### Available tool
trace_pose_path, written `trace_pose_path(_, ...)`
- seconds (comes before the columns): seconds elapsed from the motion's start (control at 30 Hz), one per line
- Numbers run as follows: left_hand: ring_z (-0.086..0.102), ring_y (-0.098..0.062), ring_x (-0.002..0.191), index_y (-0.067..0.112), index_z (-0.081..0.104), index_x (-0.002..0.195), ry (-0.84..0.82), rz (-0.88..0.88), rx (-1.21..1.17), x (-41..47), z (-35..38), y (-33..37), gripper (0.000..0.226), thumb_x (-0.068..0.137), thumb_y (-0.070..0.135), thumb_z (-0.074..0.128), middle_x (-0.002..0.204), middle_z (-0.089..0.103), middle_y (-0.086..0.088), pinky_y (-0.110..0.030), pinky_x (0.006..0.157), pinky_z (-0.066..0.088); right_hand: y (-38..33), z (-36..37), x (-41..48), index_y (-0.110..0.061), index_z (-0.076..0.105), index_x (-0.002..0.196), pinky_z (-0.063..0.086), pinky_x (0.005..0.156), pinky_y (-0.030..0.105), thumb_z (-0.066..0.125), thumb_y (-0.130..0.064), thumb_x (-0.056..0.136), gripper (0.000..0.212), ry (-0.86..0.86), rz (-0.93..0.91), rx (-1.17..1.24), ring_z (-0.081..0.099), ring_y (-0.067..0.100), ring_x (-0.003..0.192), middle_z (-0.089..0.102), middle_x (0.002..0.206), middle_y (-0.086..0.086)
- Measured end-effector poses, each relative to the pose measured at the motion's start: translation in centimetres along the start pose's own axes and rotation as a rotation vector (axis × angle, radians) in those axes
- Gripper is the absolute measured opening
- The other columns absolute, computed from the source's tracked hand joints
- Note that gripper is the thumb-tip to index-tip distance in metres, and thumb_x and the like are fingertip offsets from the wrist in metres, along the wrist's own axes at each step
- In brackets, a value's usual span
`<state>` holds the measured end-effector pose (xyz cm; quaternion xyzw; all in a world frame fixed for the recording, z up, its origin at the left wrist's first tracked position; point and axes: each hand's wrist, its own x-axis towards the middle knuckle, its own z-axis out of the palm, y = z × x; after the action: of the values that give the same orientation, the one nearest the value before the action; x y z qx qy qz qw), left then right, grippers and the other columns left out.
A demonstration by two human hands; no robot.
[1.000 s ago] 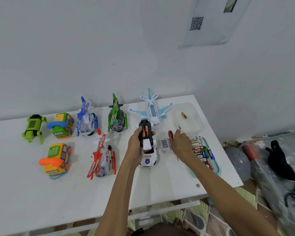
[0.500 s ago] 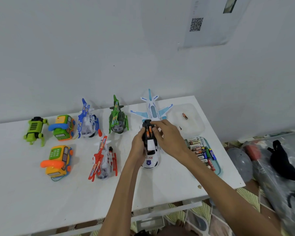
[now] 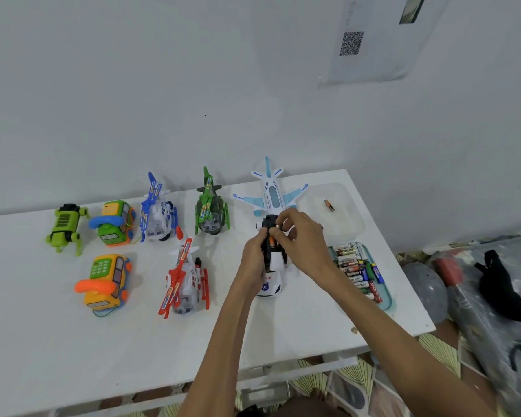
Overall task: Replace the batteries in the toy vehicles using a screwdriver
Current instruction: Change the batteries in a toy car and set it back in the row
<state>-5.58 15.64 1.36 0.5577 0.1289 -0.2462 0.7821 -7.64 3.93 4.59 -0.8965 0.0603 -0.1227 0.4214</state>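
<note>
- Grip, left hand [image 3: 252, 260]: forearm stretched forward over bench [image 3: 73, 341], fingers wrapped round police car [image 3: 269, 285] from its left side.
- Pinch, right hand [image 3: 303, 240]: wrist bent inward, fingers [image 3: 287, 214] curled, nipping a cylindrical copper-ended battery [image 3: 278, 226] at the open compartment.
- Police car: glossy white plastic, black underside up, lying on bench between both hands.
- Teal tray [image 3: 387, 299], loose batteries: just right of the fingers.
- Plastic airplane [image 3: 271, 192]: just beyond them.

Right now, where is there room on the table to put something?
The table is bare along its near edge, in front of the yellow phone car and the red helicopter. It's crowded around the back toys and the battery tray.
</note>
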Motion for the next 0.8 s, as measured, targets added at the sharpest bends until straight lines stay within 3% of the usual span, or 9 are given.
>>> trace_pose_path(0.1,0.067,-0.032,0.094,0.022,0.079,0.089,0.018,-0.020,0.008,0.1,0.1,-0.5,0.046,0.108,0.039,0.041,0.099,0.074,-0.018,-0.047,0.091,0.051,-0.1,0.0,-0.5,-0.021,0.062,0.094,0.048,0.067,0.010,0.073,-0.017,0.091,0.012,0.029,0.020,0.091,0.063,0.005,0.069,0.069,0.085,-0.007)
trace_pose_path(0.23,0.069,-0.024,0.086,0.016,0.073,0.099,0.004,-0.040,0.010,0.4,0.2,-0.5,0.040,0.108,0.036,0.039,0.091,0.075,-0.009,-0.035,0.077,0.055,-0.2,0.5,-1.0,-0.016,0.067,0.103,0.056,0.078,0.025,0.054,-0.007,0.099,0.016,0.158,-0.007,0.125,0.067,0.009,0.082,0.066,0.098,-0.005)
trace_pose_path(0.33,0.068,-0.024,0.083,0.014,0.072,0.103,0.002,-0.038,0.014,0.6,0.3,-0.3,0.040,0.108,0.036,0.039,0.089,0.075,-0.008,-0.037,0.074,0.055,-0.4,0.2,-0.5,-0.016,0.068,0.094,0.058,0.081,0.043,0.039,-0.011,0.097,0.030,0.188,0.128,0.206,0.068,0.019,0.080,0.067,0.095,0.000)
trace_pose_path(0.43,0.072,-0.023,0.087,0.014,0.072,0.108,0.009,-0.036,0.060,0.8,0.4,-0.4,0.041,0.108,0.038,0.039,0.099,0.077,-0.011,-0.039,0.082,0.054,-1.0,-0.9,0.0,-0.015,0.070,0.090,0.051,0.076,0.034,0.045,-0.031,0.101,0.031,-0.079,0.229,0.004,0.066,0.018,0.083,0.070,0.088,-0.001)
trace_pose_path(0.5,0.073,-0.022,0.094,0.010,0.070,0.117,0.016,-0.015,0.103,0.9,0.3,-0.6,0.044,0.108,0.038,0.038,0.107,0.076,-0.014,-0.038,0.087,0.054,-1.3,-1.2,-0.1,-0.017,0.071,0.091,0.042,0.072,0.029,0.057,-0.046,0.097,0.033,-0.164,0.227,-0.186,0.058,0.014,0.079,0.065,0.079,-0.005)
trace_pose_path(0.57,0.073,-0.022,0.100,0.010,0.068,0.120,0.023,-0.005,0.096,0.9,0.4,-0.8,0.042,0.108,0.036,0.037,0.112,0.075,-0.014,-0.039,0.090,0.054,-1.3,-1.4,0.0,-0.014,0.073,0.092,0.042,0.070,0.030,0.065,-0.046,0.093,0.032,-0.178,0.229,-0.246,0.051,0.013,0.081,0.063,0.079,-0.004)
trace_pose_path(0.67,0.069,-0.026,0.106,0.016,0.069,0.116,0.033,-0.006,0.071,0.8,0.6,-1.0,0.035,0.107,0.036,0.041,0.110,0.076,-0.010,-0.043,0.093,0.047,-1.5,-1.9,0.2,-0.009,0.077,0.086,0.053,0.074,0.036,0.068,-0.038,0.091,0.031,-0.223,0.239,-0.261,0.057,0.019,0.085,0.071,0.080,0.007)
trace_pose_path(0.8,0.070,-0.028,0.108,0.020,0.070,0.117,0.034,0.009,0.045,1.2,0.6,-0.8,0.035,0.107,0.037,0.041,0.108,0.077,-0.008,-0.047,0.098,0.050,-1.1,-3.0,0.8,-0.005,0.073,0.074,0.054,0.067,0.035,0.064,-0.038,0.093,0.039,-0.178,0.265,-0.135,0.061,0.023,0.067,0.069,0.067,0.010)
